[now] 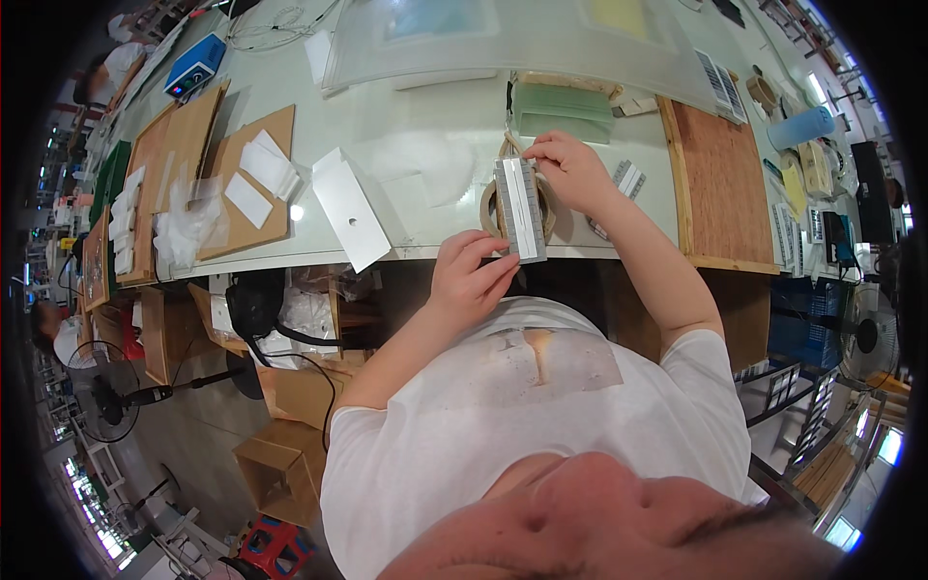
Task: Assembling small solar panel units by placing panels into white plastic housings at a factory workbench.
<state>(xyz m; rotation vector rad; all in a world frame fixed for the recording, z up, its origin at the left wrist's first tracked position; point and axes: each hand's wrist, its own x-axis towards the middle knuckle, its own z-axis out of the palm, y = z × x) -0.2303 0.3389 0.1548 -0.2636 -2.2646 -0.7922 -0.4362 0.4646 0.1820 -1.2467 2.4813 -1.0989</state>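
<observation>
A narrow grey slatted piece with a white strip down its middle (522, 208) lies lengthwise over a beige tape roll (488, 215) near the table's front edge. My left hand (469, 275) is closed at the near end of this piece, thumb and fingers at its left edge. At the far end my right hand (570, 172) pinches near the top right corner; whether it grips the piece itself or something tiny there is too small to tell. A similar grey slatted strip (628, 180) lies on the table, partly behind my right forearm.
A white folded box (350, 208) lies to the left, beside cardboard with white cards (261, 179). Green sheets (561, 111) stand beyond my hands. A wooden board (720, 184) is at the right. A translucent plastic cover (512, 43) spans the far side.
</observation>
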